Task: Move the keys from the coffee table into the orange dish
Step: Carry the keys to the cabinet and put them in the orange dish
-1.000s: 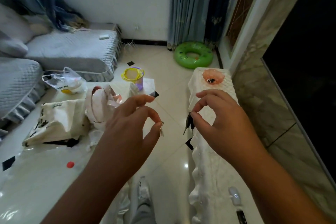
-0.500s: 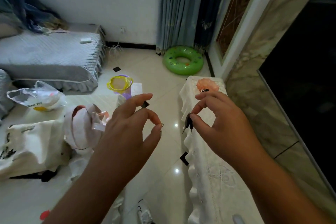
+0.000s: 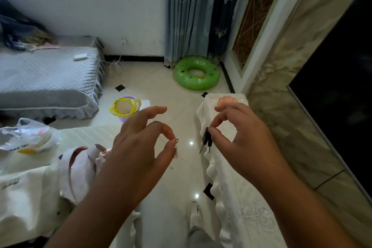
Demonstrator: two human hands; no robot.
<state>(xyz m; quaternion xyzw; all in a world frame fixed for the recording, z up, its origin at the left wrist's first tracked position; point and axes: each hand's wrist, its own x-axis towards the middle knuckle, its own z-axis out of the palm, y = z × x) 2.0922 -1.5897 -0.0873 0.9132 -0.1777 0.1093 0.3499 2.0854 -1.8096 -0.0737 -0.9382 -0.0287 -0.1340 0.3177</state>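
Stepping closer, my right hand [image 3: 239, 139] pinches dark keys [image 3: 206, 141], my left hand [image 3: 141, 147] pinches a ringed key [image 3: 176, 145], and the dish [image 3: 227, 100] now sits just beyond.

Bare forearms, no sleeves; grey trousers [image 3: 198, 236] and white shoe [image 3: 193, 213] below.
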